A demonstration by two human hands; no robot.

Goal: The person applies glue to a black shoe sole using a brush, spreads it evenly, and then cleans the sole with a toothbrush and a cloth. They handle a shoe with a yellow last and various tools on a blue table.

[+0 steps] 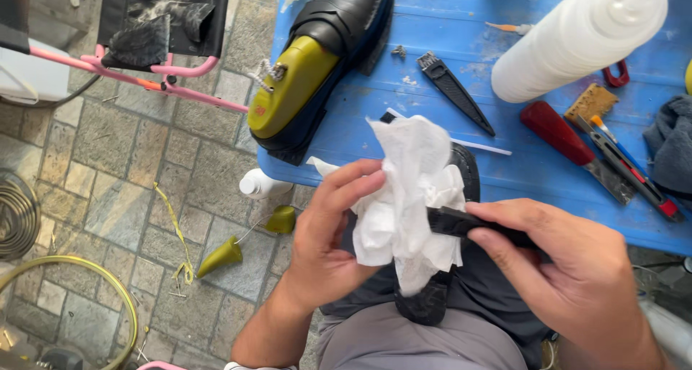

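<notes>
**Tissue around a black tool, over the lap**

Nearest the camera, the right hand (577,269) is closed on the handle end of a slim black tool (461,224), thumb on top and fingers curled beneath. The tool's long axis runs almost level, from that hand toward the left, and its far end disappears into a crumpled white tissue (407,197). The left hand (328,233) clasps the tissue from the other side, thumb and fingers pressed into the wad, so the tissue sits between the two hands with the tool's tip buried in it. Both hands hover over the person's grey-trousered lap, where a dark shoe part (429,298) lies just under the tissue.

Beyond the hands, the blue table (432,89) carries a black shoe on a yellow-green last (317,60) at its left edge, a second black blade-like tool (455,92), a large white bottle (577,38), a red-handled scraper (569,145) and a grey cloth (674,143). On the stone floor to the left lie two yellow-green last pieces (249,237).
</notes>
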